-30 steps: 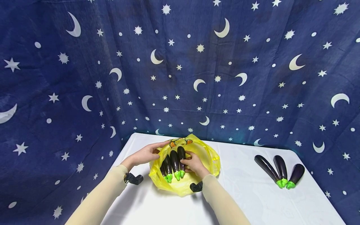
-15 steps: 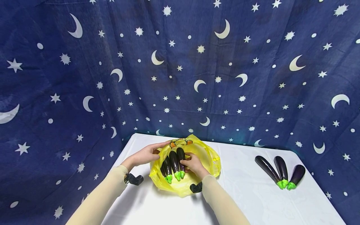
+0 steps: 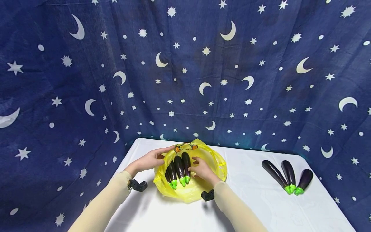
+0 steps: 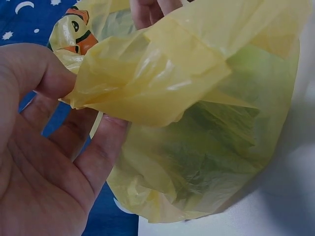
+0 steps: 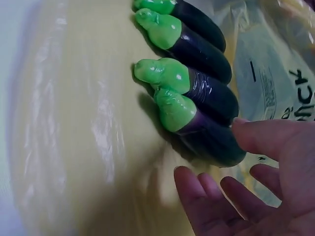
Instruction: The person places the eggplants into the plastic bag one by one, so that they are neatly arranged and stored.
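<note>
A yellow plastic bag (image 3: 185,196) lies on its side with its mouth toward me. Several dark purple eggplants (image 3: 179,167) with green stem ends rest side by side inside it. At the bag's left edge, my left hand (image 3: 148,159) pinches the film between thumb and fingers, as the left wrist view shows of the bag's rim (image 4: 147,83). My right hand (image 3: 203,170) is inside the mouth, next to the rightmost eggplant (image 5: 209,140). Its fingers are spread and loose, with the thumb tip right at that eggplant's side in the right wrist view.
Three more eggplants (image 3: 287,175) lie fanned out on the right part of the white-covered table (image 3: 243,180), stem ends together. A dark blue cloth (image 3: 185,80) with moons and stars hangs behind the table and at both sides.
My right hand has let go of the rightmost eggplant, its fingers have opened, and it has drawn slightly right. My left hand stays at the bag's edge.
</note>
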Demonstrator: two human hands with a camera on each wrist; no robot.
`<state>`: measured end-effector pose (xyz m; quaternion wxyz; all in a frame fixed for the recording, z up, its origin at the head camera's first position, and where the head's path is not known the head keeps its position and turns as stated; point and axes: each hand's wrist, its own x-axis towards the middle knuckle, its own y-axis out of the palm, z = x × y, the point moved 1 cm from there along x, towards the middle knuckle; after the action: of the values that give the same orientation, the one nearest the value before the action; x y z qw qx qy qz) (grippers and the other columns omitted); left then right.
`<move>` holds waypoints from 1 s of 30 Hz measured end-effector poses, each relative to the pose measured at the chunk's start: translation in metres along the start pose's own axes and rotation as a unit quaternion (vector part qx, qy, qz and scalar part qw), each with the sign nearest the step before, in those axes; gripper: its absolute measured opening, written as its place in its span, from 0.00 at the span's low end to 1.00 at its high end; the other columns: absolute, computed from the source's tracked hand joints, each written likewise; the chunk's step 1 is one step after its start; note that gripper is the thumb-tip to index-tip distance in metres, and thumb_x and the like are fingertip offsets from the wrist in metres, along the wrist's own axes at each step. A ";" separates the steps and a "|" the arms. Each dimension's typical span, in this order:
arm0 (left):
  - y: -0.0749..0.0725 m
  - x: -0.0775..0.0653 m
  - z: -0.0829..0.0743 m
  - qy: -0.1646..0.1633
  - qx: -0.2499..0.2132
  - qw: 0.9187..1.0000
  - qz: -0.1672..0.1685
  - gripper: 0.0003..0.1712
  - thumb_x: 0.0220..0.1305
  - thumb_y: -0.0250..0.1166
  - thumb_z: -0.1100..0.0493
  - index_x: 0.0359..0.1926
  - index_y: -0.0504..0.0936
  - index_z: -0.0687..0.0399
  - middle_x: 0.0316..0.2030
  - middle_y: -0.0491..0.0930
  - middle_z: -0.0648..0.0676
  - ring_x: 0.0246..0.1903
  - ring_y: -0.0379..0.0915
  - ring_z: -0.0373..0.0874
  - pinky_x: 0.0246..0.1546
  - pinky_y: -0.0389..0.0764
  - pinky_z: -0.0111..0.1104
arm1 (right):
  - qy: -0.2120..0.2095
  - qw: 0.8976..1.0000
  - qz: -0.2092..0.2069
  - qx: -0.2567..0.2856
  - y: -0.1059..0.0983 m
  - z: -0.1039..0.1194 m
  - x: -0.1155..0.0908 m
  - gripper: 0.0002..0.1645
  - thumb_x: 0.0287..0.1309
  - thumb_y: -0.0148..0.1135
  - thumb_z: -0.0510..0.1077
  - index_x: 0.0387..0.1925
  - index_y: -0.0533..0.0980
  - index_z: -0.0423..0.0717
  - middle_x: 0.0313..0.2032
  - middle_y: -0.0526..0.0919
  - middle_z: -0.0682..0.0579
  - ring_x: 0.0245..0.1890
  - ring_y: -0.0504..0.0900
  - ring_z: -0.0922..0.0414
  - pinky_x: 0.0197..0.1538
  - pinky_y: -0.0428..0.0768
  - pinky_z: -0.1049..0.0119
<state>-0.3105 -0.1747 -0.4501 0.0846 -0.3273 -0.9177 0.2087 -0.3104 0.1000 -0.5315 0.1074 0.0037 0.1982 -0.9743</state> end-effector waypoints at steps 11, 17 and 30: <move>0.000 -0.001 0.003 -0.006 0.009 1.000 -0.006 0.43 0.66 0.59 0.70 0.78 0.63 0.37 0.71 0.70 0.49 0.58 0.76 0.48 0.60 0.74 0.37 | -0.131 0.966 0.046 -0.219 -0.022 0.011 -0.031 0.36 0.59 0.70 0.40 0.69 0.72 0.40 0.59 0.75 0.40 0.49 0.81 0.43 0.51 0.80 0.48; 0.000 -0.001 0.004 0.005 0.014 1.000 -0.005 0.43 0.66 0.58 0.70 0.79 0.63 0.38 0.71 0.69 0.53 0.56 0.76 0.49 0.57 0.75 0.36 | -0.139 0.955 0.058 -0.256 -0.041 0.016 -0.051 0.39 0.61 0.69 0.45 0.73 0.69 0.50 0.64 0.74 0.50 0.51 0.82 0.49 0.49 0.80 0.51; 0.001 0.001 0.007 -0.001 0.028 1.000 -0.015 0.43 0.67 0.58 0.70 0.79 0.63 0.36 0.71 0.69 0.52 0.51 0.77 0.49 0.56 0.76 0.38 | -0.148 0.943 0.035 -0.296 -0.072 0.011 -0.085 0.39 0.62 0.70 0.46 0.74 0.69 0.58 0.64 0.74 0.57 0.53 0.81 0.56 0.46 0.81 0.57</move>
<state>-0.3126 -0.1758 -0.4565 0.0959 -0.3110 -0.9164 0.2331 -0.2425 0.1780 -0.4889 0.1653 -0.1658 0.4596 -0.8567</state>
